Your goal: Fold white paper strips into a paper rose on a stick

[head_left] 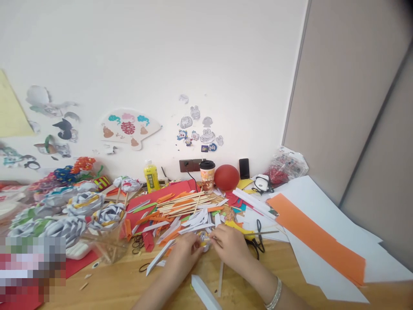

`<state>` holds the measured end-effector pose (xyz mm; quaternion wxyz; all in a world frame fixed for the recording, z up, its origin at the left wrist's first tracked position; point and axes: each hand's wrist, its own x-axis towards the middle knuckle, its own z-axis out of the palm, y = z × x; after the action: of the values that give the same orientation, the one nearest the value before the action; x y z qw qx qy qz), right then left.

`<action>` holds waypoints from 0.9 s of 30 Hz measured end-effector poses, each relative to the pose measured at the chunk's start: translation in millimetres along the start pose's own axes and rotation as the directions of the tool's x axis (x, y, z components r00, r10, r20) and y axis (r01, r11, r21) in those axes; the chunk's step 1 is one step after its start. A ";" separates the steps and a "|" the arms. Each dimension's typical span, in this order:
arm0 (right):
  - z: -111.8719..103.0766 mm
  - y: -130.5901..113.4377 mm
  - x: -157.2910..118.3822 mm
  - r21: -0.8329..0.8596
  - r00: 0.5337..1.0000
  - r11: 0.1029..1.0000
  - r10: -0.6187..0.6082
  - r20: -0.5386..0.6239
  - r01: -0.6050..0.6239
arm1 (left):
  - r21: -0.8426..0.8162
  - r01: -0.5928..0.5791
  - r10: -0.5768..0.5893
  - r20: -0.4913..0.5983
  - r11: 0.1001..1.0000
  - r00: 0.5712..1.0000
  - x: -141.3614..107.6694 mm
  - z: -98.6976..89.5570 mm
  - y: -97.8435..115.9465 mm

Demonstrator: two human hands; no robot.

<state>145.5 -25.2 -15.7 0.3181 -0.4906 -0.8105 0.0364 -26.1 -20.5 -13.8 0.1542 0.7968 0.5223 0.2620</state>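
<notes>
White strip (205, 292) before hands (226, 246) (sticks (183, 204) beyond)

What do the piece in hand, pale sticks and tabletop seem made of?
Piece: probably paper, showing matte white and yellow bands, partly hidden. Pale sticks: dull, likely bare wood or bamboo, by their straw colour. Tabletop: wood or woodgrain laminate, faint sheen, visible grain.

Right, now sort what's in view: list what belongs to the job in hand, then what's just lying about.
Likely part of the job:
small white-and-yellow paper piece, between the left hand and right hand
folded paper strips around the hands

Apparently just lying about:
yellow drink bottle
lidded cup
red balloon
black phone
</notes>
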 end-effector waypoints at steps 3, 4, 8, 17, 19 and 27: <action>2.7 0.8 -0.7 -0.031 0.999 0.999 -0.022 0.037 0.023 | 0.011 0.009 -0.009 0.011 1.000 1.000 -0.1 0.4 -0.1; 4.1 0.6 -0.9 -0.046 0.998 0.998 -0.031 0.047 0.034 | 0.012 0.009 -0.009 0.015 1.000 1.000 -0.3 0.2 0.2; 10.6 -0.1 -1.2 -0.093 0.995 0.991 -0.089 0.042 0.092 | -0.002 -0.004 0.004 0.020 1.000 1.000 -1.0 -0.6 2.6; 18.3 4.8 -1.5 -0.190 0.963 0.947 -0.268 -0.030 0.258 | -0.043 0.027 -0.026 0.024 0.999 0.999 -0.3 -1.6 1.4; 17.4 4.6 -1.7 -0.190 0.964 0.948 -0.264 -0.022 0.255 | -0.044 0.030 -0.029 0.022 0.999 0.999 -0.5 -1.1 1.0; 15.8 2.4 -2.0 -0.076 0.983 0.980 -0.181 0.019 0.182 | -0.053 0.002 -0.001 0.018 0.999 1.000 -1.6 -2.7 4.3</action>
<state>139.4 -21.6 -30.1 0.2959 -0.4265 -0.8545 -0.0210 -24.9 -23.8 -9.8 0.1802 0.7943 0.5144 0.2683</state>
